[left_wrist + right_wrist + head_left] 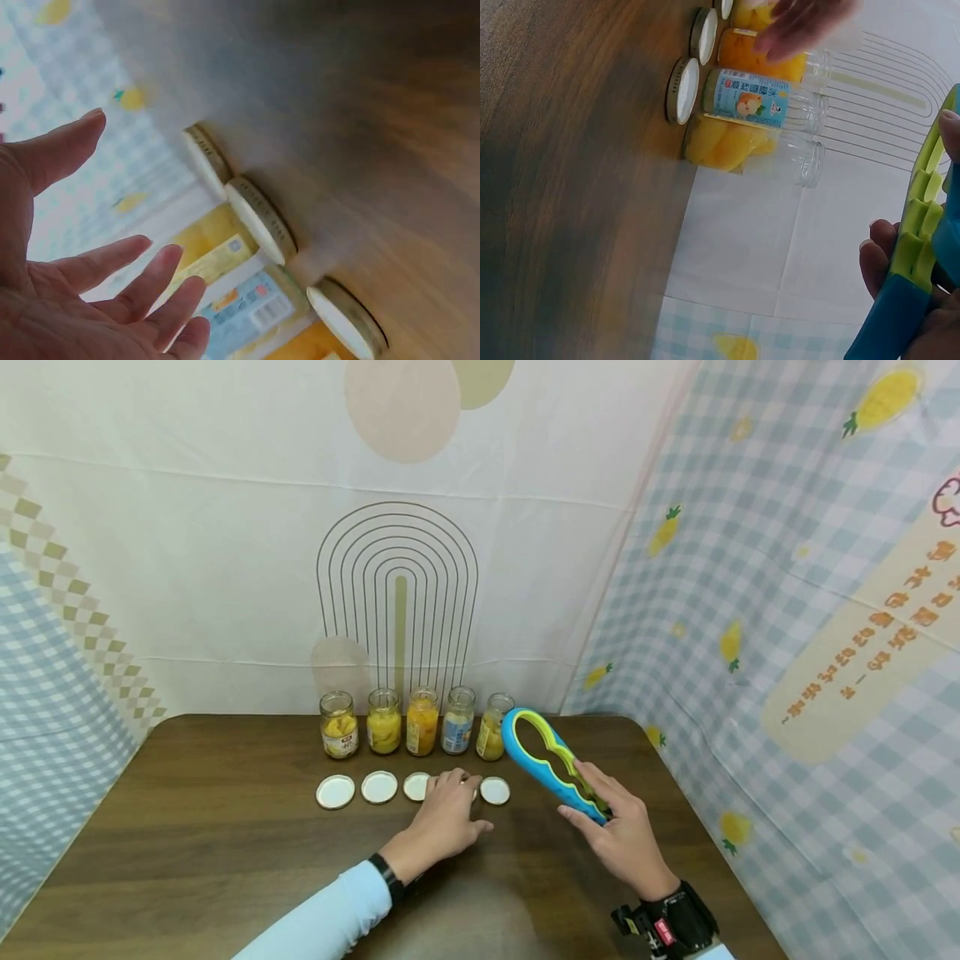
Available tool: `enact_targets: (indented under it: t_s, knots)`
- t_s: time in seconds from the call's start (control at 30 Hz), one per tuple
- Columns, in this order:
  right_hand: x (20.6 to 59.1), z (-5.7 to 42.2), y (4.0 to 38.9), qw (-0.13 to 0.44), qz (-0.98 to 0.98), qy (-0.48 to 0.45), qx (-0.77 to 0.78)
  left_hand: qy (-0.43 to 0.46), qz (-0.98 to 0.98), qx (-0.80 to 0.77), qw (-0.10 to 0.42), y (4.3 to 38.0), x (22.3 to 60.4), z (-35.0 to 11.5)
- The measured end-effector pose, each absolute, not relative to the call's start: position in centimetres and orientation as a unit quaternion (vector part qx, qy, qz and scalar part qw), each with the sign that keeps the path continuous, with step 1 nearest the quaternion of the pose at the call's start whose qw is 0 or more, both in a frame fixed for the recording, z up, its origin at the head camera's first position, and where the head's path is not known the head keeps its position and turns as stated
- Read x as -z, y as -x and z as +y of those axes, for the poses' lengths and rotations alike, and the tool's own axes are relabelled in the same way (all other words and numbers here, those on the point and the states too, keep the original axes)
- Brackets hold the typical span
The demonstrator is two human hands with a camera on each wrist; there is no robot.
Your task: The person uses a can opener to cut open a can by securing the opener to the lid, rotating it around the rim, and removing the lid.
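Observation:
My right hand [618, 835] grips a blue and green jar opener [540, 772] by its handles, its looped end tilted up toward the back left. My left hand [442, 822] is over the row of lids, fingers loosely spread with nothing between them. It partly hides one lid from the head view; to its right another lid [495, 791] lies white side up. In the left wrist view the fingers overlap a blue-labelled jar [251, 307], while the nearest lid [259, 221] lies beyond the fingertips.
Several open glass jars of yellow and orange fruit, including a leftmost jar [339, 735], stand along the back of the brown table [225, 860]. More lids, such as the far left lid [335, 792], lie before them. A white cloth [225, 568] hangs behind; checked cloth [712, 652] hangs at the right.

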State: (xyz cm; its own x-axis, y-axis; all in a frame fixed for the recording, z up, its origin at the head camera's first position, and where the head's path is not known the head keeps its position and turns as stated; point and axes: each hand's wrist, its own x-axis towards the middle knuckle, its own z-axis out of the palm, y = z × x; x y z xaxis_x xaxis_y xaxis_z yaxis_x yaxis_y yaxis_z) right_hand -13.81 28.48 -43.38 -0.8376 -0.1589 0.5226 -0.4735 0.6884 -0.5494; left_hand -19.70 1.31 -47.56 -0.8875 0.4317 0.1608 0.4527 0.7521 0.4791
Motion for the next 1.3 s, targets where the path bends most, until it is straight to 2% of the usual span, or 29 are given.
enact_targets:
  t_s: [0.17,0.53,0.97,1.3]
  knots:
    - [43.5,28.6,13.9,0.225,-0.888,-0.177,-0.361,0.226,-0.933,0.275,0.052,17.4,46.5,-1.1]
    - [43.8,29.0,13.6,0.228,-0.888,-0.166,-0.364,0.164,-0.937,0.297,0.082,13.3,44.5,-5.8]
    - [44.4,29.4,13.8,0.226,-0.892,-0.143,-0.365,0.148,-0.939,0.293,0.105,12.8,44.8,-6.9]
    - [46.2,30.5,14.1,0.198,-0.922,-0.069,-0.326,0.147,-0.940,0.294,0.092,12.3,45.4,-6.7]
